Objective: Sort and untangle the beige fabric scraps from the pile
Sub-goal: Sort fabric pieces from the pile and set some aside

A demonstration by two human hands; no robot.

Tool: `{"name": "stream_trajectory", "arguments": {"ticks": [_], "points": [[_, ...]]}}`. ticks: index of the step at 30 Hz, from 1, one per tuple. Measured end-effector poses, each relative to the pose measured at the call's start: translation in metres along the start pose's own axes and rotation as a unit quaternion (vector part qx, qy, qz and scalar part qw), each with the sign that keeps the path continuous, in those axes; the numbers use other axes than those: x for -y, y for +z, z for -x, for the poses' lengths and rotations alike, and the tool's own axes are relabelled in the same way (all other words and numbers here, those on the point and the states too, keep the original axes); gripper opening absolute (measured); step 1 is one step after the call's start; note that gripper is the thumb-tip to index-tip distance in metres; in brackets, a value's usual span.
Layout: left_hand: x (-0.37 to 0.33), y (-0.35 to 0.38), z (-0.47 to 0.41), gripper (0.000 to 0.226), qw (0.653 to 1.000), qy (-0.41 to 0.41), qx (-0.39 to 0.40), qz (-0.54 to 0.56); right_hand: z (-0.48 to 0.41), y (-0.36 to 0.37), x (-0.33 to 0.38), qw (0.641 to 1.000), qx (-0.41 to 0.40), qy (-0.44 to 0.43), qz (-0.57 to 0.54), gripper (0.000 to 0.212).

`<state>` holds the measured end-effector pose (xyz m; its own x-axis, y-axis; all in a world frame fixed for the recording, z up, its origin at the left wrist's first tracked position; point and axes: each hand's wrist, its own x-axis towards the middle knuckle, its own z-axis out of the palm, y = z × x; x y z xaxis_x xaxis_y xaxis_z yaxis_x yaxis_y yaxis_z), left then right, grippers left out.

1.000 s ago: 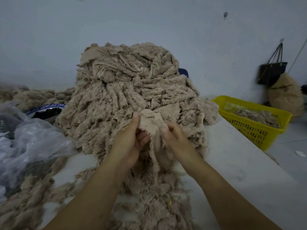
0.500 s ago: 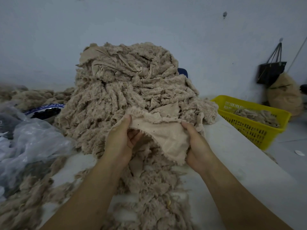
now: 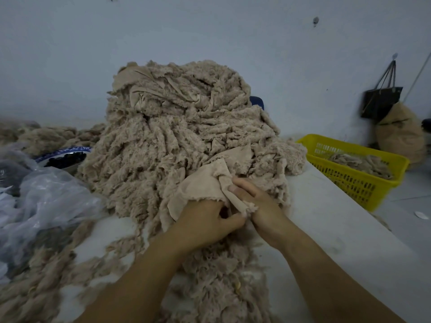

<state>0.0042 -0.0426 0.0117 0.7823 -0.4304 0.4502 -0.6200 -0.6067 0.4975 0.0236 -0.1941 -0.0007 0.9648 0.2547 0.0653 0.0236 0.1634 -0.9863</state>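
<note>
Currently a smooth beige fabric scrap (image 3: 200,183) is gripped by both hands: left hand (image 3: 205,223) curled round its near edge, right hand (image 3: 254,201) pinching a fold just beside. Scrap is draped against the near foot of the tall pile of fuzzy beige fabric scraps (image 3: 175,136), mid-worktop. White worktop (image 3: 338,217) surface is exposed towards its right edge; a yellow plastic basket (image 3: 359,183) with scraps is set past that edge. Crumpled clear plastic sheet (image 3: 46,197) is bunched at the left edge.

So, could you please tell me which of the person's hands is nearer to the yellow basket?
Right. The right hand grips the beige scrap on the side toward the yellow basket; the left hand holds the scrap beside it, farther from the basket.
</note>
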Motion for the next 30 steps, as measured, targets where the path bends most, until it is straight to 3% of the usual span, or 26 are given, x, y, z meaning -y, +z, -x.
{"name": "stream_trajectory", "arguments": {"ticks": [3, 5, 8, 11, 16, 18, 20, 21, 23, 25, 28, 30], "points": [[-0.001, 0.0, -0.001, 0.034, 0.999, -0.007, 0.013, 0.049, 0.003, 0.001, 0.006, 1.0, -0.003, -0.003, 0.009, 0.064], [0.0, -0.001, -0.002, 0.02, 0.995, -0.05, 0.036, 0.08, 0.005, -0.002, 0.009, 1.0, 0.001, -0.002, 0.017, 0.064], [0.0, -0.004, 0.0, 0.036, 0.986, -0.093, 0.069, 0.123, 0.006, -0.008, 0.01, 0.999, 0.024, 0.022, -0.018, 0.05], [0.001, -0.01, -0.001, 0.051, 0.977, -0.118, 0.076, 0.161, 0.007, -0.011, 0.009, 0.996, 0.067, 0.042, -0.034, 0.022], [0.003, -0.015, -0.001, 0.055, 0.969, -0.129, 0.075, 0.197, 0.008, -0.011, 0.007, 0.997, 0.067, 0.028, 0.014, 0.011], [0.006, -0.017, -0.002, 0.054, 0.959, -0.15, 0.057, 0.235, 0.001, -0.016, 0.013, 0.99, 0.001, -0.004, -0.144, 0.026], [0.012, -0.021, -0.005, 0.041, 0.951, -0.172, -0.007, 0.256, -0.002, -0.031, 0.022, 0.913, -0.071, -0.065, -0.396, 0.036], [0.016, -0.022, -0.005, 0.035, 0.95, -0.186, -0.05, 0.247, -0.003, -0.04, 0.024, 0.871, -0.104, -0.088, -0.471, 0.041], [0.027, -0.021, -0.006, 0.028, 0.959, -0.195, -0.114, 0.171, -0.002, -0.046, 0.02, 0.844, -0.148, -0.068, -0.511, 0.057], [0.036, -0.021, -0.005, 0.012, 0.977, -0.178, -0.096, 0.061, -0.006, -0.042, 0.009, 0.875, -0.156, -0.02, -0.459, 0.067], [0.046, -0.013, -0.004, 0.05, 0.977, -0.184, 0.06, -0.094, -0.011, -0.027, 0.001, 0.933, -0.144, 0.018, -0.33, 0.057], [0.049, -0.009, -0.004, 0.042, 0.972, -0.178, 0.061, -0.141, -0.011, -0.02, -0.001, 0.965, -0.138, 0.015, -0.223, 0.045]]}}
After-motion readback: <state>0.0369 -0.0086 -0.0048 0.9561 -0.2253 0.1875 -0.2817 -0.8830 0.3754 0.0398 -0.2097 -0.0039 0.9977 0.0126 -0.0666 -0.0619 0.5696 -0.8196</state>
